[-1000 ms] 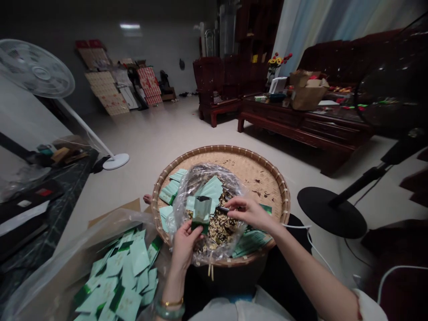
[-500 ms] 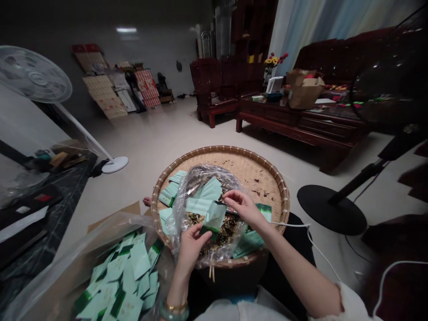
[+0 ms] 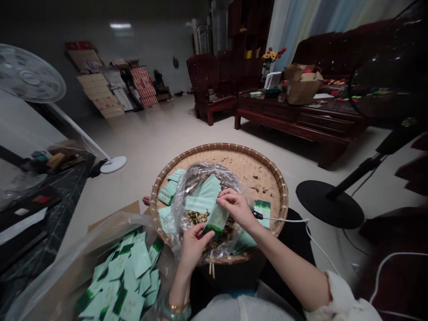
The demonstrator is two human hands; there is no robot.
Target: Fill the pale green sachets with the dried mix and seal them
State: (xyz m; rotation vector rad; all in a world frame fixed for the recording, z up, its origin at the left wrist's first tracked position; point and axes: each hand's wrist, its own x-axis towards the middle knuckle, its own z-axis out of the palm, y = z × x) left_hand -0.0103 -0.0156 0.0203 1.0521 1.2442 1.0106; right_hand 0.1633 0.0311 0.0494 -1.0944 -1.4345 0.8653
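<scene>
A pale green paper-like packet (image 3: 217, 217) with a dark green band is tilted between my hands over an open clear plastic bag (image 3: 180, 200). My left hand (image 3: 195, 244) grips its lower, banded end between thumb and fingers. At the upper edge, my right hand (image 3: 235, 207) pinches the packet with thumb and fingertips. Dried mixed plant pieces (image 3: 197, 217) fill the bag, and a fan of flat packets (image 3: 204, 196) lies on them. Past my right wrist shows the black end of a corded tool (image 3: 257, 214); the rest is hidden by my hand.
The bag stands in a round woven tray (image 3: 267, 174) with more packet stacks (image 3: 167, 192) along its rim. At lower left, a plastic-lined box holds many packets (image 3: 127, 272). A white cable (image 3: 290, 220) runs off right. Fans (image 3: 113, 164) stand on both sides.
My left hand has raised the packet and shifted it right. My right hand has moved from a dark rod-like tool above the plant pieces onto the packet's top edge, which stood gaping before.
</scene>
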